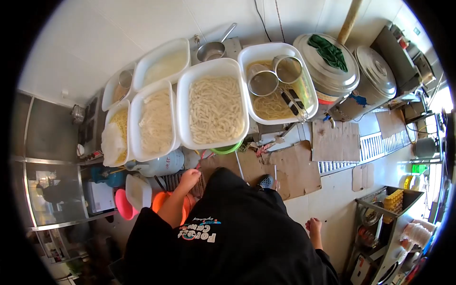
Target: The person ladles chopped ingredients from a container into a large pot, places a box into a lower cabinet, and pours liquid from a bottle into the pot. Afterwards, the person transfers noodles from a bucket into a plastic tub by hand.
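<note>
tub (184,107), white, of thick noodles (216,109): ahead of left hand (190,179), apart. left hand: loose fist. right hand (314,225): loosely curled, low at the side. orange bucket (160,200), partly behind left forearm. green basin (228,149), under tub's near edge.

Two bare hands: one left hand (191,177), one right hand (313,225). White plastic tubs (243,111) number six in the upper group, with one pale container (138,194) lower down. Two round metal strainers (262,84) and two lidded metal pots (319,59) can be counted. There is one each of these: long-handled metal pan (209,52), dark green cloth (328,52), gas cylinder (166,163), pink basin (124,205), orange bucket (189,207), green basin (227,148). Shoes (267,181) in view: one. Cardboard pieces (299,173): at least four.
</note>
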Demonstrator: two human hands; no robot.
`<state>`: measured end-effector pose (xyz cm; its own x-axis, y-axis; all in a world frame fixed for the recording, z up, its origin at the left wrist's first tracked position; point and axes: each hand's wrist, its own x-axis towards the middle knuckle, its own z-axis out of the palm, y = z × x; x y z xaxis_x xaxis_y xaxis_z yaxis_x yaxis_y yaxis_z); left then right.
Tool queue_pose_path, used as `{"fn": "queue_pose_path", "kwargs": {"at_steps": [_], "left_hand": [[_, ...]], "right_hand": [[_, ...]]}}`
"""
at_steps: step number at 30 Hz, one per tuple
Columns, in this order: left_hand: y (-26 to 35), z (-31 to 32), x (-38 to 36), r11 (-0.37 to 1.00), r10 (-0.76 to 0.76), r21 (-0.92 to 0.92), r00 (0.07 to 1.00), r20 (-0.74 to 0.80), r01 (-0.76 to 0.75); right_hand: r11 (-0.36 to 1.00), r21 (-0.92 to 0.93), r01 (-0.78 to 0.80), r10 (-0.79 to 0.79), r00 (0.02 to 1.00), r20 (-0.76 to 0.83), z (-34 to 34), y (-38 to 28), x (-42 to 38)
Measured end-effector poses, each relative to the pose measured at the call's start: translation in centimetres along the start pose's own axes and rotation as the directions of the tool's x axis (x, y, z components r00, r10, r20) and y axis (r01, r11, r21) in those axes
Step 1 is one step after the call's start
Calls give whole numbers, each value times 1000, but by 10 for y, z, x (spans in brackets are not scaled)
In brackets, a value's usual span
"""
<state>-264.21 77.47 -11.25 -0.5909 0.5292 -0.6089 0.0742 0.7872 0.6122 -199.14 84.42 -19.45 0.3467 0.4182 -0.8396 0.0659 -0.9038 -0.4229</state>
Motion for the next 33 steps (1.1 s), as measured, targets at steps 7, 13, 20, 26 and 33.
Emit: {"fn": "queue_pose_path", "kwargs": {"at_steps": [7, 13, 20, 26, 33], "left_hand": [[60, 61, 5, 852, 207, 411, 929, 308, -326], [158, 121, -17, 648, 349, 521, 824, 446, -556], [342, 240, -33, 594, 799, 112, 601, 33, -796], [398, 295, 47, 918, 385, 51, 916, 118, -392], [409, 329, 56, 837, 245, -530, 960, 135, -139]], "right_hand": [[982, 189, 4, -23, 995, 99, 30, 24, -4], [991, 109, 79, -92, 989, 115, 25, 50, -44], [995, -103, 12, -22, 995, -96, -60, 197, 45], [1000, 13, -5, 6, 991, -130, -109, 9, 40], [983, 62, 173, -173, 985, -9, -100, -184, 49]]}}
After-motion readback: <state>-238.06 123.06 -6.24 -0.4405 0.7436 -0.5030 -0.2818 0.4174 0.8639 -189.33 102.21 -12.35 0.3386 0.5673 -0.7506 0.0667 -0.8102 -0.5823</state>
